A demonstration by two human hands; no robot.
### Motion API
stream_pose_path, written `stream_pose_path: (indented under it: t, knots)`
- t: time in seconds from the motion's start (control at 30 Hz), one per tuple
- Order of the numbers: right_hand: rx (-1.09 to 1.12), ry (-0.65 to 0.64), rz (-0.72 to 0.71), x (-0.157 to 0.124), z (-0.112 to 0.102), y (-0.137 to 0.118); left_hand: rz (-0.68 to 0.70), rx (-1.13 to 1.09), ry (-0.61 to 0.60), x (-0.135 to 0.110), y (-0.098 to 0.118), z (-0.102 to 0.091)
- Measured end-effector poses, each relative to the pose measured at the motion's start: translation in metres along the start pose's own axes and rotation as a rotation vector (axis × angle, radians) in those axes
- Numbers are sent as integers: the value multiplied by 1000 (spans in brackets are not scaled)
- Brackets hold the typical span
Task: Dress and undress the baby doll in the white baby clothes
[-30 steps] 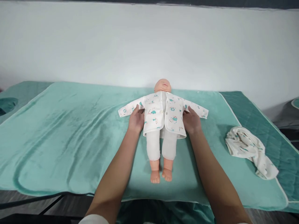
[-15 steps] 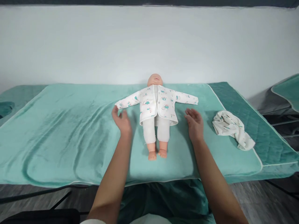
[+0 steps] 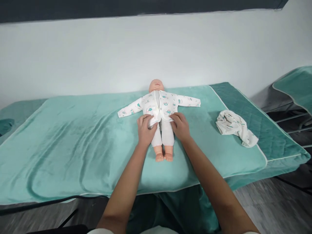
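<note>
A baby doll point(image 3: 156, 85) lies on its back, head toward the wall and bare feet toward me. It wears a white printed jacket point(image 3: 168, 104) with both sleeves spread wide, and white trousers point(image 3: 167, 135). The jacket's front edges lie side by side with a narrow gap at the top. My left hand point(image 3: 147, 129) pinches the jacket's lower hem on the left. On the right, my right hand point(image 3: 180, 126) grips the hem at the other front panel. Both thumbs are partly tucked against the cloth.
The doll rests on a green padded bed point(image 3: 97, 143) set against a white wall. A crumpled printed cloth point(image 3: 236, 127) lies to the right. Beyond the bed's right end are metal bars point(image 3: 292, 118) and another green-covered surface point(image 3: 296, 84).
Both hands have come inward from beside the doll and taken hold of the jacket's hem. The doll's feet have come closer together. The camera view has shifted and tilted slightly.
</note>
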State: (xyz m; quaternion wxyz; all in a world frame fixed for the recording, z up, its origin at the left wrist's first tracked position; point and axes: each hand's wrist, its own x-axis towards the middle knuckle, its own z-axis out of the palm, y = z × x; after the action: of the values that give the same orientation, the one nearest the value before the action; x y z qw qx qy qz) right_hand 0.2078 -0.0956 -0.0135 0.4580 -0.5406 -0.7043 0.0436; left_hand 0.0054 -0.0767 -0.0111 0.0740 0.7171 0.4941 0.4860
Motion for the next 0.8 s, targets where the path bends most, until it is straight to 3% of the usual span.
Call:
stream_pose_path:
  t: [0.1, 0.2, 0.3, 0.4, 0.6, 0.8]
  knots:
    - [109, 22, 86, 7, 1, -3, -22, -100, 61, 0, -2, 0]
    - [270, 103, 293, 13, -1, -2, -204, -256, 149, 0, -9, 0]
    - [549, 253, 540, 16, -3, 6, -470, -481, 362, 3, -23, 0]
    - [795, 423, 677, 17, -6, 16, -644, -727, 589, 7, -35, -1]
    - [1002, 569, 777, 8, -22, 22, -683, -853, 742, 1, -36, -10]
    - [1030, 614, 810, -3, -34, 19, -689, -789, 768, -6, -34, -18]
